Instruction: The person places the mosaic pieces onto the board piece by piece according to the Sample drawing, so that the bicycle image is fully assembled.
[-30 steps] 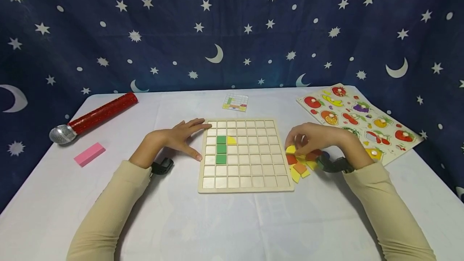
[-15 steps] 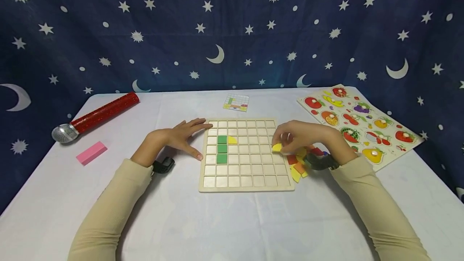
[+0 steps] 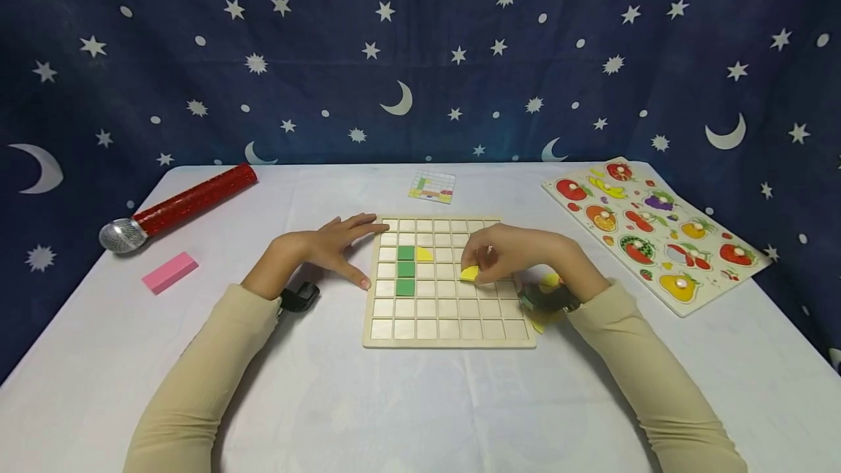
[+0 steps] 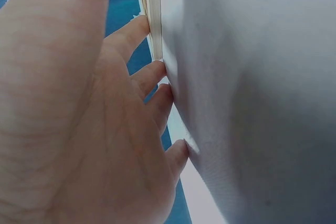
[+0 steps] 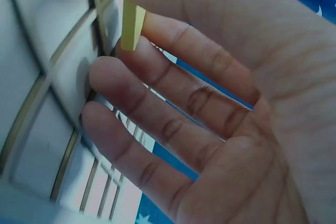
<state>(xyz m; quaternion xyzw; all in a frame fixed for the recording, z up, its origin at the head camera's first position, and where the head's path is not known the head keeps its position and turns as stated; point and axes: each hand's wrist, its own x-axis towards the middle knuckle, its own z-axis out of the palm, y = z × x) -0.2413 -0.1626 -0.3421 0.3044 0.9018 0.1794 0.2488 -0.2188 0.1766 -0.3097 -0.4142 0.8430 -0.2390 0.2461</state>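
A pale wooden grid board [image 3: 447, 328] lies on the white table. Three green square tiles [image 3: 405, 269] form a column in its left part, and a yellow tile [image 3: 425, 255] with a curved edge sits right of the top one. My left hand [image 3: 327, 248] spreads at the board's left edge, its fingers on the table and against the rim. Over the board's right half, my right hand [image 3: 509, 252] pinches another yellow tile [image 5: 132, 24] between thumb and fingers. That tile is just above the cells in the head view.
Loose tiles [image 3: 550, 280] lie right of the board, partly hidden by my right wrist. A small pattern card [image 3: 431, 187] lies behind the board. A fruit puzzle board [image 3: 647, 228] is at right; a red toy microphone [image 3: 187, 204] and pink block [image 3: 169, 273] are at left.
My right hand has lifted a yellow tile from the loose pile and carried it left over the board. The left hand has stayed at the board's edge.
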